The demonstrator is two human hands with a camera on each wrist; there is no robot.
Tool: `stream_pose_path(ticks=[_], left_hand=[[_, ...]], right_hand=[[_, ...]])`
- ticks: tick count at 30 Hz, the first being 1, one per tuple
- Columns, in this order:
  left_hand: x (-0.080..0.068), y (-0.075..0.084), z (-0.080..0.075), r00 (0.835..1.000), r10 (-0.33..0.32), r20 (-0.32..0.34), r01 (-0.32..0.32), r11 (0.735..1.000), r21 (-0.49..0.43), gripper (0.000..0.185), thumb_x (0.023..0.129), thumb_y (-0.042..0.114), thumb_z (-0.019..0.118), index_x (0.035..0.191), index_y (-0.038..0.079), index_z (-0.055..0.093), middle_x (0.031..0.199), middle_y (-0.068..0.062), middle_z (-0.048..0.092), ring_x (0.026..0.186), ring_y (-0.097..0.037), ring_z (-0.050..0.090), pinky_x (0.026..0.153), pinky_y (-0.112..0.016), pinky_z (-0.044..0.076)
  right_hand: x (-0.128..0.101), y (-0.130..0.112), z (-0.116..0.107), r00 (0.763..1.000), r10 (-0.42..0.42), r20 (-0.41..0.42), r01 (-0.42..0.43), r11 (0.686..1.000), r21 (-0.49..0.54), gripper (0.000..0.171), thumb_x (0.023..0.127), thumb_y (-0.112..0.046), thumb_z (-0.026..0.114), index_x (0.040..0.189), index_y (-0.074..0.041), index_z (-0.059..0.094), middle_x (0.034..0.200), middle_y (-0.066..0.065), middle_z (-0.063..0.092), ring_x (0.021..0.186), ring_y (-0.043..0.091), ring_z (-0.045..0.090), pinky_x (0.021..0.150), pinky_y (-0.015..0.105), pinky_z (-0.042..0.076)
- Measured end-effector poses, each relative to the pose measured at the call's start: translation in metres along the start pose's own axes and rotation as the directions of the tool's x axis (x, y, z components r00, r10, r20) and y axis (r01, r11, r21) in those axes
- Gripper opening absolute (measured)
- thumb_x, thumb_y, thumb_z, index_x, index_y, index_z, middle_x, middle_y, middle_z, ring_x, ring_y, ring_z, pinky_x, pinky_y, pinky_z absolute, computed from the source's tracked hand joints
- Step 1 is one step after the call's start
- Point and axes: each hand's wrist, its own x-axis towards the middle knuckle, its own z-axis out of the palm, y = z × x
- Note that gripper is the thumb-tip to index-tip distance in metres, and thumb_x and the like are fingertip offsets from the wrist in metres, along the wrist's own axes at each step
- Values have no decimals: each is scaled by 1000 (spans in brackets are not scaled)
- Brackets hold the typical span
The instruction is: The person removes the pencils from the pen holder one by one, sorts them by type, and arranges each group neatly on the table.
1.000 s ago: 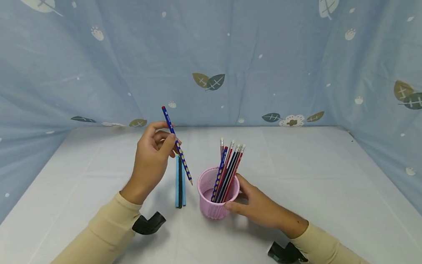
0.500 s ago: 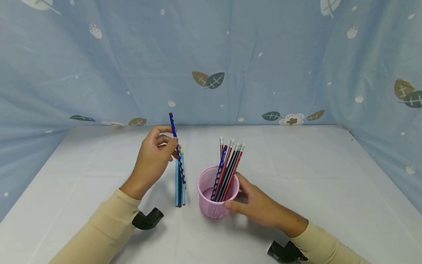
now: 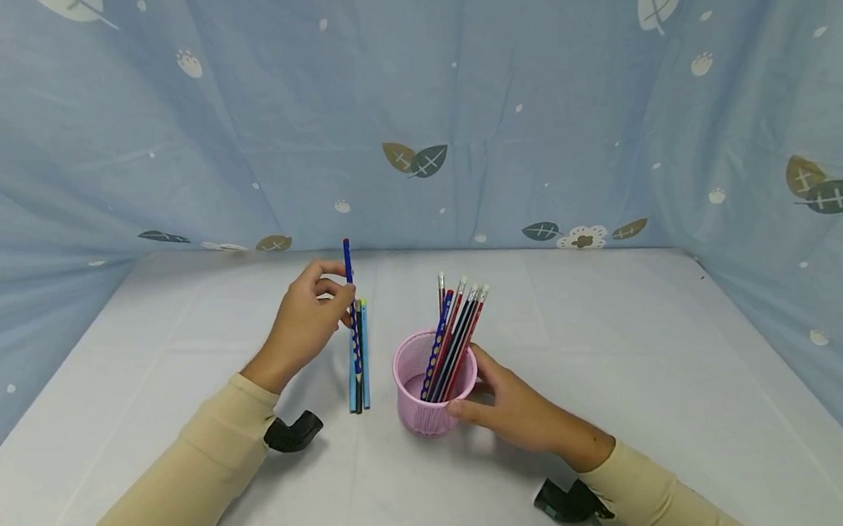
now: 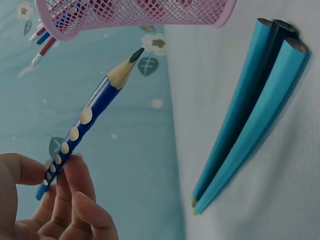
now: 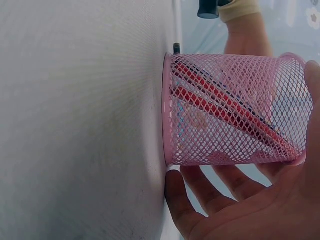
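My left hand [image 3: 309,313] pinches a blue pencil [image 4: 100,100] with pale dots between thumb and fingers. It stands nearly upright, sharpened tip down, and in the head view overlaps the pencils on the table. Those are two light blue pencils [image 4: 272,120] with a black pencil [image 4: 252,102] between them, side by side. My right hand [image 3: 517,413] holds a pink mesh pencil cup [image 3: 426,420] from its right side, thumb at the rim and fingers around the far side. Several red, dark and blue pencils [image 3: 465,326] lean to the right in the cup.
A white cloth [image 3: 624,345] covers the table. Behind it hangs a blue curtain [image 3: 404,64] with leaf prints. Black mounts sit at the left wrist [image 3: 293,432] and the right wrist [image 3: 569,502].
My left hand has lowered slightly, and the blue pencil has swung from slanting toward the cup to nearly upright, its tip shifting left over the table pencils. My right hand and the cup stay put.
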Motion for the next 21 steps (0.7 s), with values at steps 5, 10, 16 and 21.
stream_pose_path(ticks=[5,10,16,21], left_hand=[[1,-3,-1,1000,-23,14,23,999,44,37,102,24,52,136,9,48,106,-21,67,71,-20,68,67,-30,51],[3,-5,-1,998,-47,33,44,996,74,37,102,25,52,135,9,48,105,-21,67,73,-24,69,68,-33,47],[3,-6,-1,997,-57,46,53,995,89,38,102,25,52,135,7,49,103,-21,67,73,-26,70,66,-33,43],[3,-6,-1,997,-59,46,54,994,97,37,102,25,52,135,7,49,104,-21,67,72,-23,69,66,-33,44]], right_hand=[[0,0,1,1000,3,-1,-3,1000,-4,73,95,-26,69,155,-19,28,149,5,50,132,25,55,110,49,42],[0,-1,0,1000,8,-2,-8,1000,8,74,95,-26,69,156,-18,27,150,6,48,133,27,53,111,53,40],[-1,-1,0,1000,16,1,-16,1000,6,76,95,-27,69,156,-19,26,152,6,47,135,27,52,111,52,39],[-1,-2,1,1000,19,-1,-19,1000,7,75,94,-28,69,156,-19,27,151,6,48,133,27,54,111,53,40]])
